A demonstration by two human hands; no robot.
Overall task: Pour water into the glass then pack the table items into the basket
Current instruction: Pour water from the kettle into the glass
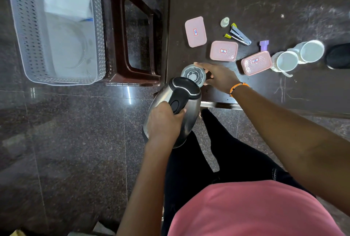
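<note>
A clear glass (193,74) stands near the left front corner of the dark table (265,4). My right hand (217,77) grips the glass from its right side. My left hand (163,122) grips the black handle of a steel kettle (178,108), which is tilted with its top toward the glass. No stream of water can be made out. A white perforated basket (24,36) sits on the floor at the far left, with white items inside it.
Three pink lidded boxes (195,31) (223,50) (256,62), a small white bottle (225,22), a stapler (239,34), a purple piece (263,45), two white-lidded jars (286,61) (311,51) and a black object (339,55) lie on the table. A brown stool (132,33) stands between basket and table.
</note>
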